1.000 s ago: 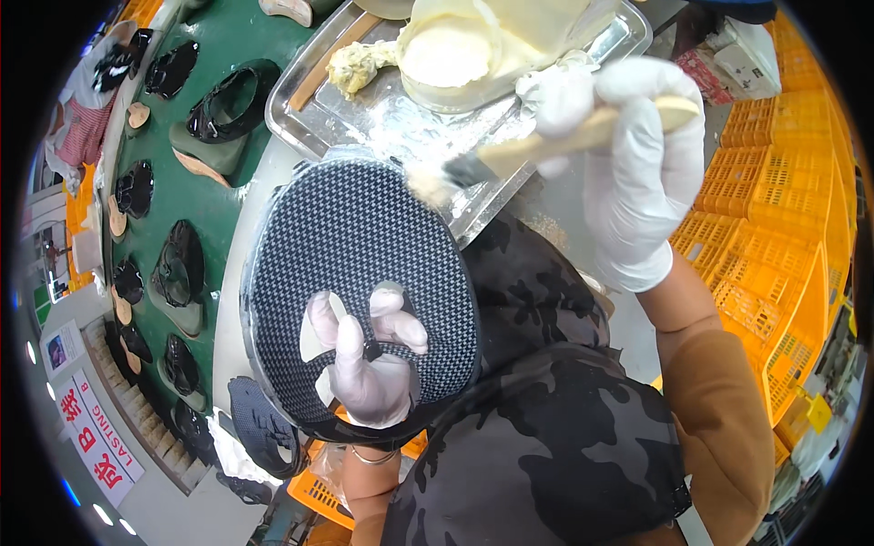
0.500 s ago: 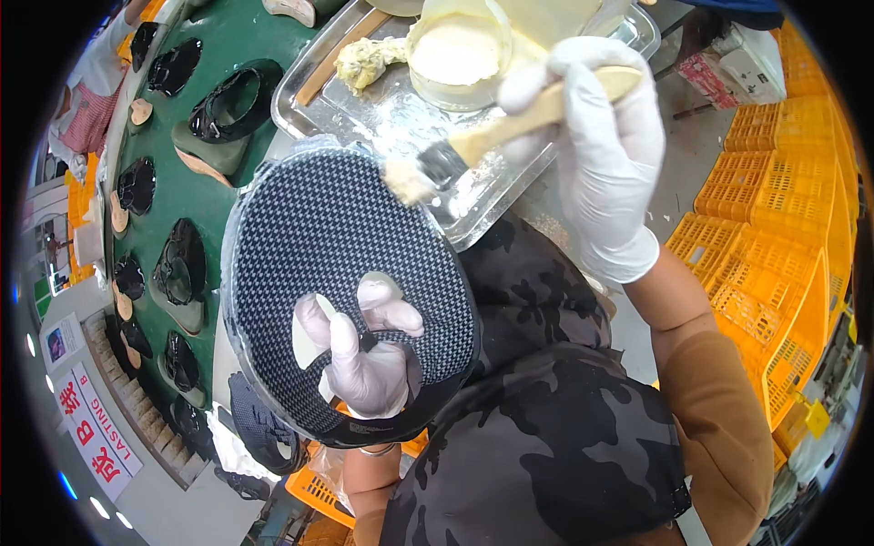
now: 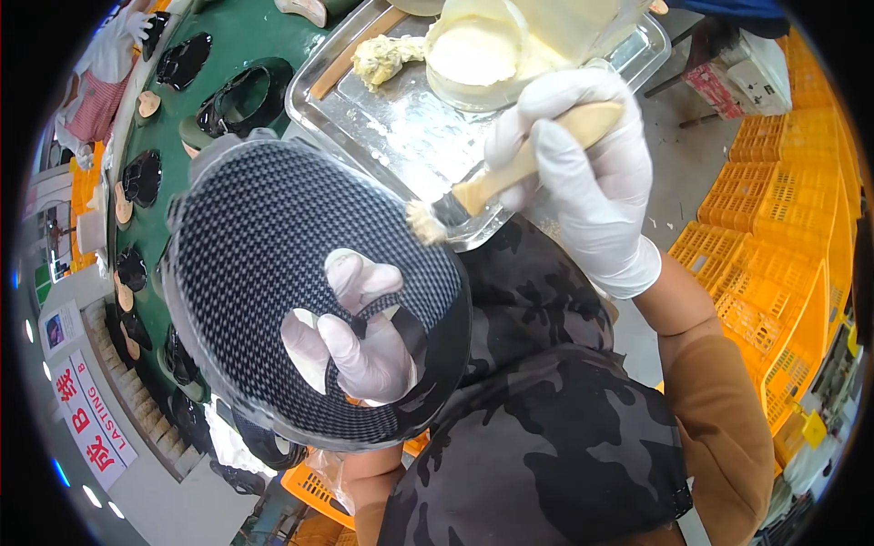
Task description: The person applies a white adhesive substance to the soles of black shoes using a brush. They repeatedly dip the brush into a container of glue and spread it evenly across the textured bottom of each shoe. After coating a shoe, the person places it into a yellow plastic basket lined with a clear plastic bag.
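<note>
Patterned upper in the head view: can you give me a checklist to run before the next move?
1. Left hand holding the patterned upper, digits through its openings: ok.
2. Right hand gripping the brush by its wooden handle: ok.
3. White gloves on both hands: ok.
4. Bristles touching the upper's edge: cannot tell; they overlap in view.
5. Tub open, pale contents visible: ok.

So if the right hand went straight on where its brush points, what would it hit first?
Probably the patterned dark piece held by the left hand. The right hand's brush has its bristles at that edge, though depth leaves touching unclear.
</note>
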The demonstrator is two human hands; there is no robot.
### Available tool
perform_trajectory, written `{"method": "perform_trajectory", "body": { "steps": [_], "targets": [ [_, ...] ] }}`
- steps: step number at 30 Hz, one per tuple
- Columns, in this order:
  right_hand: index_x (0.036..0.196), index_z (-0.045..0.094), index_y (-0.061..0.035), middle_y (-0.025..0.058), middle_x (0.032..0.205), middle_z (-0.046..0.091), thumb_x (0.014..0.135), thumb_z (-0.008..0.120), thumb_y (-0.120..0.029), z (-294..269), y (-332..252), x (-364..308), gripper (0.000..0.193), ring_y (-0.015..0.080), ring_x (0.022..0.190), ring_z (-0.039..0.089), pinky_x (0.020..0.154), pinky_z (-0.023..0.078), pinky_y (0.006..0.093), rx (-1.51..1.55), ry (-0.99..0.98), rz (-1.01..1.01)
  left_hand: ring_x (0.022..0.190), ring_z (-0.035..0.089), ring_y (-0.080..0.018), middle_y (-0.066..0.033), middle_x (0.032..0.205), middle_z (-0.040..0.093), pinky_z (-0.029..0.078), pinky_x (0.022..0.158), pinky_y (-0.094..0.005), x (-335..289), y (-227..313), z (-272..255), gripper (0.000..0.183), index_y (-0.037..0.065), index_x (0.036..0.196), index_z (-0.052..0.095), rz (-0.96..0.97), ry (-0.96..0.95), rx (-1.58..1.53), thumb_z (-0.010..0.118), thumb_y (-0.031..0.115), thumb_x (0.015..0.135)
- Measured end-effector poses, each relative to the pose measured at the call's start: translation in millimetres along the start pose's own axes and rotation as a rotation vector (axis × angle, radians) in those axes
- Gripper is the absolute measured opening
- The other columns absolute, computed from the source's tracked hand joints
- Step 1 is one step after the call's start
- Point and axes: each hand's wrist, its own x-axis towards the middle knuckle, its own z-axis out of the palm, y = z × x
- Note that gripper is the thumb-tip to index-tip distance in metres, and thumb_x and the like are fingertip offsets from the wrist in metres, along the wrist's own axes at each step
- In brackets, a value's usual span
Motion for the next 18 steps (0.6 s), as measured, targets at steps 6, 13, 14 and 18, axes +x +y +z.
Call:
{"method": "perform_trajectory", "body": {
  "steps": [6,13,14,18],
  "targets": [
    [0.106,0.039,-0.0068,0.0095,0.082,0.057,0.093,0.049,-0.017,-9.3,-16.3,-3.3,0.019,0.008,0.061,0.053,0.05,0.044,0.0174,-0.183,-0.214,0.14,0.085,0.05,-0.0236,-0.0215,0.108,0.048,0.043,0.071,-0.0355,5.5,-20.3,0.8,0.03,0.01,0.118,0.037,0.355,-0.009,0.299,0.046,0.022,0.093],
    [0.109,0.04,-0.0052,0.0094,0.088,0.056,0.088,0.058,-0.011,-5.4,-7.9,-5.0,0.028,0.0099,0.068,0.053,0.058,0.045,0.0214,-0.233,-0.302,0.023,0.081,0.03,-0.0148,-0.0035,0.086,0.029,0.025,0.078,-0.0233,10.0,-17.9,2.6,0.038,0.006,0.09,0.033,-0.122,0.111,-0.39,0.065,0.017,0.074],
    [0.109,0.04,-0.0052,0.009,0.089,0.056,0.087,0.059,-0.01,-7.1,-10.2,-6.0,0.029,0.0105,0.07,0.054,0.059,0.045,0.022,-0.251,-0.346,0.084,0.083,0.031,-0.0153,-0.0041,0.087,0.031,0.025,0.08,-0.024,11.6,-25.3,-4.8,0.038,0.004,0.091,0.034,-0.153,0.07,-0.486,0.064,0.018,0.074],
    [0.104,0.044,-0.003,0.0089,0.089,0.057,0.086,0.06,-0.011,-7.8,-25.0,-4.5,0.026,0.0122,0.073,0.055,0.063,0.047,0.0247,-0.221,-0.443,0.091,0.09,0.042,-0.0196,-0.0075,0.093,0.044,0.031,0.086,-0.0288,17.8,-17.3,-28.1,0.033,0.001,0.099,0.043,-0.046,-0.17,-0.096,0.054,0.025,0.078]
  ]
}}
